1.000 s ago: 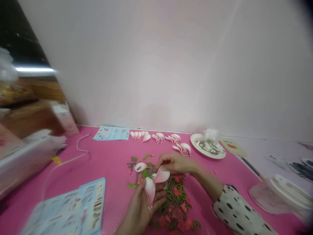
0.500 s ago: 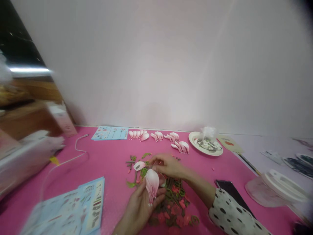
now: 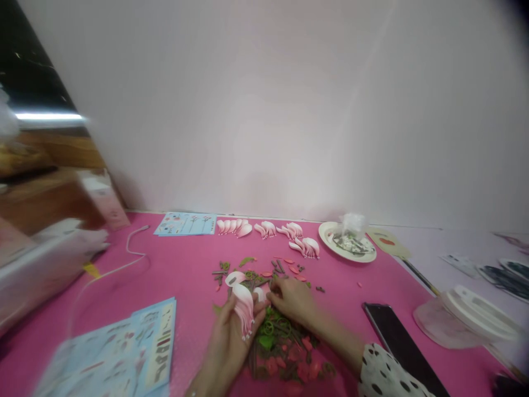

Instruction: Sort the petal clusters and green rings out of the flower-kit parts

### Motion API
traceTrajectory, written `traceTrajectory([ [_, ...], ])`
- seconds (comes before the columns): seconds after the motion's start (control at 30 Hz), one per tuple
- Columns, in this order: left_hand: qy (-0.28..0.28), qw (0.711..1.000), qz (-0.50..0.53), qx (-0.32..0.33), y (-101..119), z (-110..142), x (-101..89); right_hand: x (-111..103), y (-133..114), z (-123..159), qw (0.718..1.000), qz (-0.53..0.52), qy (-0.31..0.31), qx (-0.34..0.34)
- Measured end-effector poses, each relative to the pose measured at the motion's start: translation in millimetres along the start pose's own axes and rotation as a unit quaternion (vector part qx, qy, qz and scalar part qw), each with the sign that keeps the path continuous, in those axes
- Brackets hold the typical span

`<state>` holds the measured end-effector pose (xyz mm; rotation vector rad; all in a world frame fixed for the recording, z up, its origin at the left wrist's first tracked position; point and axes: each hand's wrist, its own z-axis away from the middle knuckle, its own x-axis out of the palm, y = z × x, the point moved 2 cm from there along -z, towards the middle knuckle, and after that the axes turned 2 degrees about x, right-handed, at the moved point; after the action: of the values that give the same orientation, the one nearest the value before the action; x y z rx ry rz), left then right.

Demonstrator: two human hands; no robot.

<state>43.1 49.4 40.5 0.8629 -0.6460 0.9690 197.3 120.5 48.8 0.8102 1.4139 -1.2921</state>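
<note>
My left hand is closed on a bundle of pink-and-white plastic petals, held upright over the pink mat. My right hand lies just to its right with fingers curled, its fingertips pinching at the petal bundle or a small piece beside it; I cannot make out which. Under both hands is a heap of small green, brown and red plastic parts. One loose petal lies just beyond my left hand.
Rows of pink petals line the mat's far edge beside a plate of parts. Blue instruction sheets lie at the near left and far left. A dark phone, a white cable and stacked plates lie around.
Both hands dropped lower toward the heap. The petal my right hand held apart has closed into the bundle, and my right hand moved down beside my left.
</note>
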Motion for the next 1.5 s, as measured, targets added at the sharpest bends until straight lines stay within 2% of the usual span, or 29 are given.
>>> traceTrajectory([
  [0.13,0.008,0.998,0.001,0.055,11,3,5.6,5,-1,-3,1.000,0.007,0.009,0.029],
  [0.3,0.031,0.995,0.044,0.079,16,0,-0.1,9,-1,-12,0.998,-0.014,0.022,0.049],
  [0.47,0.047,0.993,0.059,0.088,17,-5,-4.7,-2,0,-13,0.995,-0.065,0.070,0.031],
  [0.63,0.054,0.995,0.041,0.068,15,-4,-1.1,-16,7,-10,0.984,-0.129,0.119,-0.001],
  [0.8,0.001,1.000,0.004,-0.004,4,-4,-2.1,-22,14,-13,0.965,-0.226,0.123,-0.045],
  [0.87,-0.015,0.999,-0.014,-0.039,-1,-4,-5.0,-24,15,-12,0.955,-0.270,0.098,-0.070],
  [1.0,-0.046,0.991,-0.071,-0.103,-9,-1,-9.0,-33,16,-1,0.914,-0.374,-0.022,-0.157],
  [1.13,-0.127,0.961,-0.148,-0.193,-25,11,-8.6,-45,17,16,0.893,-0.377,-0.089,-0.231],
  [1.2,-0.166,0.945,-0.172,-0.226,-34,17,-8.6,-49,19,23,0.889,-0.386,-0.107,-0.224],
  [1.3,-0.189,0.930,-0.183,-0.258,-46,19,-9.7,-49,24,32,0.880,-0.432,-0.118,-0.161],
  [1.4,-0.207,0.923,-0.177,-0.272,-52,16,-9.4,-43,21,44,0.862,-0.451,-0.192,-0.131],
  [1.43,-0.209,0.924,-0.174,-0.269,-54,15,-8.8,-41,19,49,0.863,-0.440,-0.208,-0.136],
  [1.5,-0.205,0.930,-0.171,-0.252,-55,14,-7.2,-37,12,57,0.885,-0.399,-0.193,-0.143],
])
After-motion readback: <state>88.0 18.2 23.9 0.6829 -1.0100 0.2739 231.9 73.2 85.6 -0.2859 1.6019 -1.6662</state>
